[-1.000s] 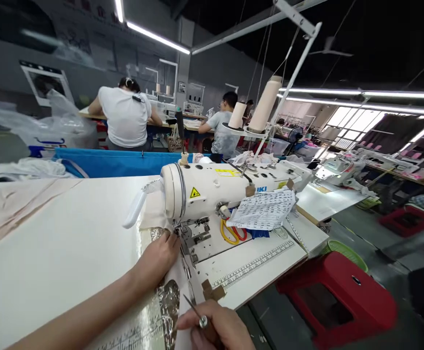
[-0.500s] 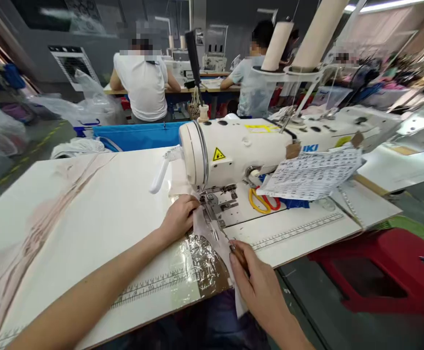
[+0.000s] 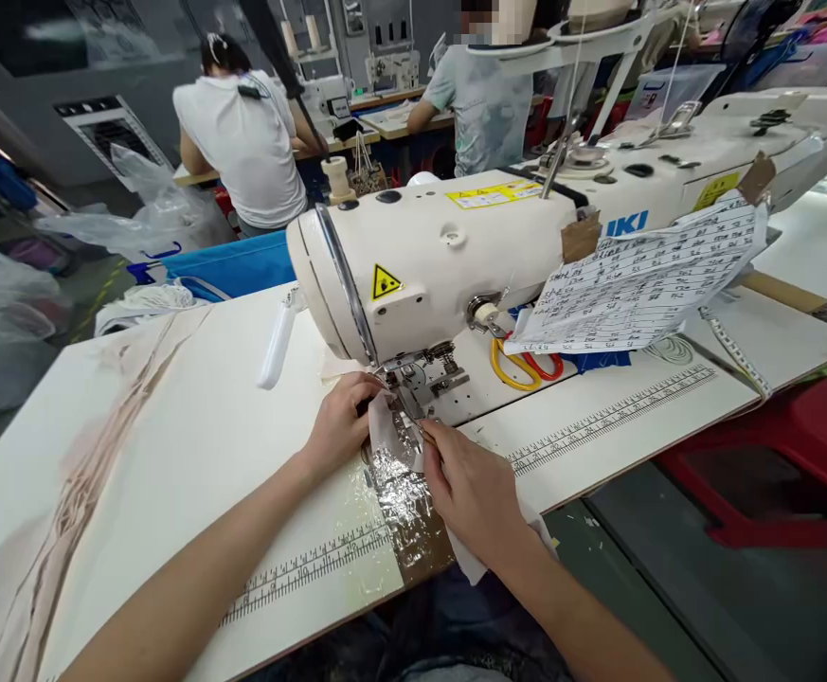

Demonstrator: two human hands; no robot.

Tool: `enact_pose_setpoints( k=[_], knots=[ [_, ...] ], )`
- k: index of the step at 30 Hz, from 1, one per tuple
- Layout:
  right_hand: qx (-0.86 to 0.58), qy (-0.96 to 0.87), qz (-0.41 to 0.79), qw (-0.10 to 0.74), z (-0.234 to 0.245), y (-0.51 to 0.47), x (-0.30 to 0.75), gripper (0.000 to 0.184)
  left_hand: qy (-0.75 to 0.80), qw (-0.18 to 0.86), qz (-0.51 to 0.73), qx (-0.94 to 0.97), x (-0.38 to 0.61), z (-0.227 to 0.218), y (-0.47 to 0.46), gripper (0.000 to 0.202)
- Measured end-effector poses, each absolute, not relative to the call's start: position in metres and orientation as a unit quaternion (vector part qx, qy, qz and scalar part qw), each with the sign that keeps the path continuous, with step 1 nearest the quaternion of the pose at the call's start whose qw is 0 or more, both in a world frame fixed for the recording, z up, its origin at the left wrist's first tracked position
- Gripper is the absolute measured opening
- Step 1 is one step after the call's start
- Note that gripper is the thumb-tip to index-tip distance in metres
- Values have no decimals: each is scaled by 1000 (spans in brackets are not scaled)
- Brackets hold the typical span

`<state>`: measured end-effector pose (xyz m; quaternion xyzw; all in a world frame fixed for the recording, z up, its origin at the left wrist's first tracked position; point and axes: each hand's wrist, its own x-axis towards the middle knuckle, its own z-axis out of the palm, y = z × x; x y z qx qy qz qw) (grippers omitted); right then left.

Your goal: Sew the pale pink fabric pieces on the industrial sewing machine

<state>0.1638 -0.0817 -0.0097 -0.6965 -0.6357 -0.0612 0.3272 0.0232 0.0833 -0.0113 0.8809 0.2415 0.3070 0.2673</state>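
Observation:
A white sewing machine (image 3: 420, 265) stands on the table, its presser-foot area close to my hands. Pale pink fabric (image 3: 387, 438) runs from the needle area toward my right hand, and a loose end hangs below that hand. My left hand (image 3: 342, 417) is beside the needle area, fingers bent and pressed together on the fabric's edge. My right hand (image 3: 474, 488) pinches the fabric just in front of the presser foot. Something thin and brownish shows at its fingertips; its kind is unclear. Clear shiny film (image 3: 405, 507) covers the table front beneath the fabric.
Yellow-and-red-handled scissors (image 3: 516, 365) lie under the machine arm, near a handwritten paper sheet (image 3: 633, 284). A long pink fabric bundle (image 3: 86, 474) rests at left. A red stool (image 3: 782, 464) stands right. Two people (image 3: 242, 142) sit at machines behind.
My right hand has moved up the fabric, closer to the presser foot. My left hand stays by the needle area. The camera view has shifted closer to the machine and tilted.

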Motion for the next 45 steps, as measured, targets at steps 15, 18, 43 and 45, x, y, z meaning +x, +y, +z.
enact_pose_setpoints(
  k=[15,18,43,45],
  knots=[
    [-701,-644,-66,298,-8,-76,163,29,259,204,277,902,25,-12,83,16],
    [-696,-650,-74,295,-8,-75,163,30,252,189,275,908,26,-12,83,10],
    [-724,-642,-38,251,-5,-75,162,28,159,75,306,936,27,-6,80,13],
    [-720,-644,-39,256,-5,-75,162,28,145,45,284,947,27,-4,79,15]
  ],
)
